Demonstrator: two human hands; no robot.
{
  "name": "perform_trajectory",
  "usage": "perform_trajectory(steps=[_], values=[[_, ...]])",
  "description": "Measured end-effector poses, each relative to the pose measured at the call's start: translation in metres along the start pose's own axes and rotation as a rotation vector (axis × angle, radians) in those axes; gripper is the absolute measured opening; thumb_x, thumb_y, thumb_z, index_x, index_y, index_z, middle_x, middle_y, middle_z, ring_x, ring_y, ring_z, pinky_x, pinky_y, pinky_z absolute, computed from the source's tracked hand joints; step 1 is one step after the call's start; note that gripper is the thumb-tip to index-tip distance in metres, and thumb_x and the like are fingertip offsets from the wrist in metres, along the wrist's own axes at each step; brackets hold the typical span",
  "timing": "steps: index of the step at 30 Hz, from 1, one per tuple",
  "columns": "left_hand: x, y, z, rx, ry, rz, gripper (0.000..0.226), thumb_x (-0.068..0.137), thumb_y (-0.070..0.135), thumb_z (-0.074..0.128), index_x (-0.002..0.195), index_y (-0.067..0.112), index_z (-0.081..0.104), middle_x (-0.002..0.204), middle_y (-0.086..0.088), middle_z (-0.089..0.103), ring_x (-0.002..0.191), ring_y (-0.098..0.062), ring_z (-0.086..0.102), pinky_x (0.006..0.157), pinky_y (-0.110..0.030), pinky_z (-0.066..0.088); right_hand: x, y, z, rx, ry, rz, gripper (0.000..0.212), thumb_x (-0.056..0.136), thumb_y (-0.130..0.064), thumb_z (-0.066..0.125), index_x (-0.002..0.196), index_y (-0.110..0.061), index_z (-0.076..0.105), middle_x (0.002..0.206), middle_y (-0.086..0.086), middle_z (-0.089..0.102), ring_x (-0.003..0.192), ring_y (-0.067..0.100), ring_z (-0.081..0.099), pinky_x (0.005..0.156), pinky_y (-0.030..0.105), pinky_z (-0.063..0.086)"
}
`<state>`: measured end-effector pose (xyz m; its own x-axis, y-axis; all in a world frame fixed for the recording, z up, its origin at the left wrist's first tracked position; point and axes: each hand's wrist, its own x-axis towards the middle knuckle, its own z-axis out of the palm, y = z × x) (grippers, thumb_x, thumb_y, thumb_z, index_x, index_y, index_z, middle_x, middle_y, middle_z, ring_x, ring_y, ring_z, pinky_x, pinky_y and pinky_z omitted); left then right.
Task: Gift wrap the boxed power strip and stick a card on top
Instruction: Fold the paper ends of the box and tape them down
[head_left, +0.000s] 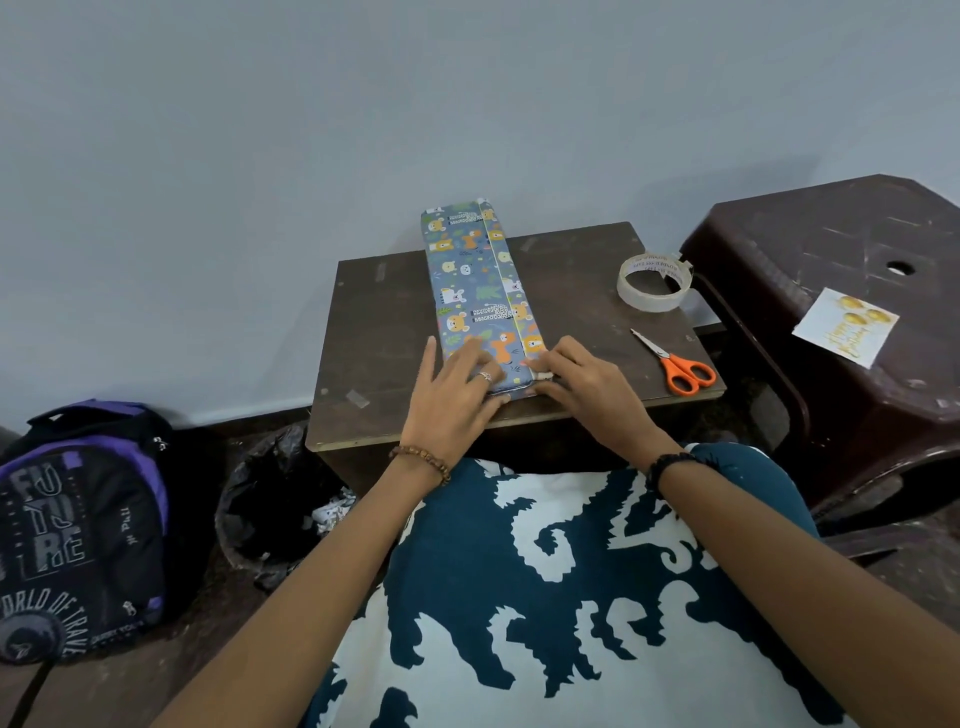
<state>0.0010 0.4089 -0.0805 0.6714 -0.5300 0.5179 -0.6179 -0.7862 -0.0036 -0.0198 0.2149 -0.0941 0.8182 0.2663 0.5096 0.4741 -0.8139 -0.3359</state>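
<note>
A long box wrapped in blue animal-print paper (475, 280) lies lengthwise on a small dark wooden table (384, 332), its far end sticking out past the table's back edge. My left hand (457, 387) lies flat on the near end of the box, fingers spread. My right hand (582, 379) presses its fingertips against the near right corner, where a paper flap is folded. A white card with gold balloons and lettering (844, 327) lies on a brown plastic stool to the right.
A roll of clear tape (654, 283) and orange-handled scissors (675, 364) lie on the table's right side. The brown stool (831, 249) stands at right. A bin lined with a black bag (275, 499) and a backpack (78, 530) are on the floor at left.
</note>
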Motion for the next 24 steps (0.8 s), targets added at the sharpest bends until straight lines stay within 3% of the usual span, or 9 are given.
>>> perform_trajectory(steps=[3,6,8,11,15,20,24], values=[[0.022,0.005,-0.001,-0.073,-0.124,0.109,0.021,0.081,0.029,0.062,0.096,0.015,0.066,0.107,-0.003,0.065,0.097,-0.021,0.066,0.101,-0.04,0.037,0.0,0.001,-0.002,0.061,-0.026,0.03,0.035,0.092,-0.032,0.042,0.102,-0.004,0.061,0.09,0.008,0.052,0.067,0.021,0.056,0.058,0.037,0.05],[0.032,0.005,-0.007,-0.284,-0.273,-0.054,0.024,0.088,0.03,0.059,0.108,0.017,0.064,0.116,0.002,0.061,0.108,-0.019,0.057,0.082,-0.031,0.044,0.002,0.003,-0.006,0.124,-0.057,0.069,0.032,0.093,-0.029,0.044,0.109,-0.007,0.061,0.093,0.006,0.051,0.073,0.021,0.057,0.065,0.038,0.051],[0.032,0.002,-0.006,-0.334,-0.247,-0.094,0.026,0.086,0.027,0.063,0.109,0.016,0.067,0.118,-0.001,0.063,0.113,-0.019,0.057,0.078,-0.033,0.048,0.002,0.005,-0.007,0.154,-0.079,0.086,0.026,0.094,-0.021,0.049,0.112,-0.007,0.062,0.096,0.006,0.051,0.078,0.02,0.058,0.071,0.038,0.051],[0.029,0.002,-0.002,-0.404,-0.179,-0.106,0.028,0.08,0.03,0.064,0.102,0.014,0.072,0.111,-0.003,0.068,0.104,-0.016,0.061,0.074,-0.035,0.054,0.003,0.006,-0.011,0.194,-0.102,0.095,0.025,0.095,-0.015,0.051,0.116,-0.008,0.062,0.1,0.005,0.053,0.086,0.019,0.06,0.078,0.036,0.051],[0.028,0.007,-0.001,-0.434,-0.163,-0.147,0.031,0.078,0.03,0.061,0.1,0.012,0.072,0.105,-0.002,0.068,0.099,-0.018,0.062,0.071,-0.039,0.056,0.003,0.009,-0.017,0.259,-0.128,0.105,0.029,0.095,-0.015,0.049,0.121,-0.012,0.063,0.103,0.002,0.056,0.093,0.014,0.059,0.084,0.025,0.047],[0.042,0.014,-0.011,-0.276,-0.298,-0.149,0.024,0.085,0.031,0.061,0.102,0.014,0.062,0.109,0.003,0.058,0.099,-0.018,0.058,0.069,-0.026,0.041,0.006,0.01,-0.019,0.186,-0.041,0.165,0.026,0.096,-0.018,0.047,0.115,-0.015,0.064,0.102,0.0,0.063,0.088,0.014,0.061,0.073,0.03,0.05],[0.064,0.022,-0.022,-0.217,-0.431,-0.171,0.042,0.079,0.036,0.065,0.115,0.021,0.048,0.122,0.002,0.042,0.084,-0.026,0.062,0.068,-0.032,0.047,0.014,0.019,-0.016,-0.118,0.159,0.181,0.022,0.088,-0.003,0.057,0.107,-0.009,0.066,0.091,0.005,0.065,0.079,0.02,0.063,0.059,0.032,0.053]])
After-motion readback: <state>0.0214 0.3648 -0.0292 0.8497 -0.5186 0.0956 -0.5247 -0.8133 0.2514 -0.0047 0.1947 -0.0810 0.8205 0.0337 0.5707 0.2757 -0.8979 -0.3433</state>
